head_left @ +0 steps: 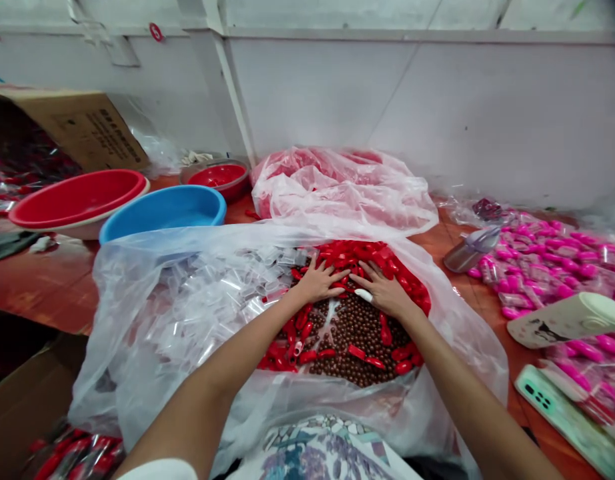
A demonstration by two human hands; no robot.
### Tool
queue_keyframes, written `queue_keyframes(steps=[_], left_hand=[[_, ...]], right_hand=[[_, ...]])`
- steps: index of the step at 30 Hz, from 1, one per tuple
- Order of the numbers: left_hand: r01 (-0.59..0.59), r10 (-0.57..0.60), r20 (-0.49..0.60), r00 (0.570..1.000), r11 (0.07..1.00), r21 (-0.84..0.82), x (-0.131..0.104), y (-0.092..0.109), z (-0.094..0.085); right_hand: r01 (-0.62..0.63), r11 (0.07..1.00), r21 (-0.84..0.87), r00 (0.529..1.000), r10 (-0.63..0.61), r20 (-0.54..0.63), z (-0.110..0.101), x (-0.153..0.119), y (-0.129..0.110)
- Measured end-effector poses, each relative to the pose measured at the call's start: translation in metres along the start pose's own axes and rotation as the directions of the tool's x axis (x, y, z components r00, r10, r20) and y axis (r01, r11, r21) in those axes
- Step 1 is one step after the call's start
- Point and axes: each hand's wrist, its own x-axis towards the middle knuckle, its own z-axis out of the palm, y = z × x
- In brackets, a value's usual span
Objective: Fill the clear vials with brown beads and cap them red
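Note:
Both arms reach forward over a translucent plastic sheet [467,353] spread on the table. My left hand [320,279] lies with fingers spread on small red plastic pieces, its fingertips toward the right. Facing it, my right hand [385,290] also has its fingers spread, touching the red pieces [410,270] at the top of the pile; a white covering shows on its thumb. Brown round beads [360,327] lie below and between the hands, with some red pieces scattered on them. Clear plastic pieces [202,307] are heaped to the left.
A blue basin [162,212], a red basin [82,197] and a cardboard box [92,127] stand at the left. Behind the sheet lies a bag of red items [337,187]. At right are pink packets [557,260], a cream bottle [562,320] and a phone [562,413].

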Motion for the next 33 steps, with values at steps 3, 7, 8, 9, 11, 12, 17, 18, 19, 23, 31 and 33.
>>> queue_keyframes(steps=[3,7,8,9,11,12,17,18,19,23,31,33], left_hand=[[0.034,-0.033,0.018,0.999,0.999,-0.032,0.013,-0.005,0.002],[0.078,-0.072,0.135,0.988,0.996,-0.043,0.009,0.003,-0.013],[0.089,-0.080,0.167,0.983,0.995,-0.050,0.003,0.007,-0.020],[0.099,-0.085,0.190,0.978,0.993,-0.066,-0.004,0.012,-0.027],[0.093,-0.066,0.194,0.979,0.987,-0.134,-0.025,0.022,-0.041],[0.092,-0.059,0.173,0.983,0.979,-0.184,-0.038,0.025,-0.048],[0.400,-0.413,0.000,0.911,0.881,-0.251,-0.105,0.011,-0.070],[0.470,-0.483,-0.010,0.875,0.856,-0.214,-0.114,0.004,-0.072],[0.513,-0.519,0.007,0.855,0.842,-0.166,-0.121,-0.004,-0.073],[0.515,-0.507,0.170,0.845,0.857,-0.001,-0.128,-0.022,-0.070],[0.565,-0.561,0.180,0.808,0.824,0.034,-0.115,-0.018,-0.061],[0.579,-0.574,0.162,0.802,0.815,0.023,-0.116,-0.018,-0.063]], right_hand=[[-0.055,0.998,0.020,0.998,0.054,0.027,0.005,0.010,0.007],[-0.089,0.995,0.049,0.988,0.082,0.133,0.006,0.013,0.006],[-0.093,0.994,0.054,0.983,0.083,0.165,0.005,0.011,0.004],[-0.097,0.993,0.060,0.976,0.084,0.199,0.004,0.007,0.002],[-0.135,0.990,0.047,0.961,0.119,0.249,0.002,-0.004,-0.005],[-0.150,0.987,0.049,0.960,0.133,0.247,0.000,-0.011,-0.010],[-0.068,0.989,0.133,0.994,0.056,0.092,0.001,-0.050,-0.064],[-0.031,0.985,0.172,0.997,0.018,0.077,0.002,-0.055,-0.080],[0.010,0.975,0.221,0.997,-0.026,0.070,0.004,-0.058,-0.096],[0.130,0.934,0.333,0.985,-0.160,0.064,0.017,-0.057,-0.138],[-0.186,0.943,0.276,0.980,0.198,-0.016,0.021,-0.059,-0.113],[-0.279,0.876,0.393,0.949,0.313,-0.024,0.017,-0.066,-0.110]])
